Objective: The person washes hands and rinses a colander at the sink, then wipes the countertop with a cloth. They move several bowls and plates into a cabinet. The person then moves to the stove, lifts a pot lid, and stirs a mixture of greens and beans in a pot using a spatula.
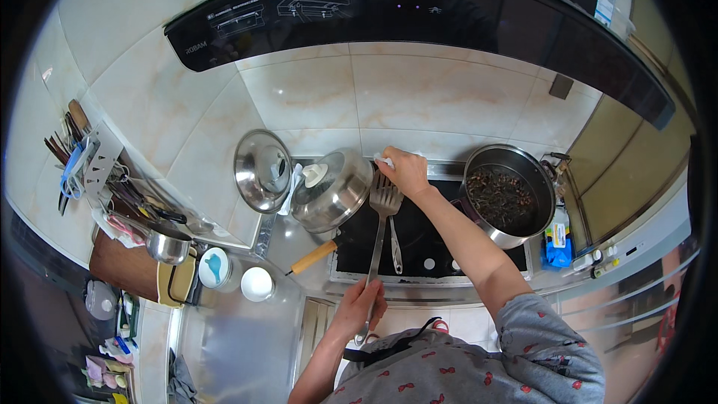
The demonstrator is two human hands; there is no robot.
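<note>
My left hand (359,310) grips the long handle of a slotted metal turner (385,196) near its lower end, over the stove's front edge. Beyond the turner's head, my right hand (405,171) holds a crumpled white cloth or tissue (386,161) against the back of the black stove top (429,235). Another metal utensil (396,247) lies partly hidden under the turner. Left of it, a domed lid with a pale knob (336,191) leans over what seems to be a pan with a wooden handle (314,257). A steel pot (499,196) with dark stalks and brown bits in liquid stands at right.
A second metal lid (262,171) leans against the left wall. White bowls (257,284) stand on the steel counter (241,342). A utensil rack (102,163) and a small steel pot (168,244) are farther left. The black range hood (437,11) overhangs the stove; a blue packet (557,247) is right.
</note>
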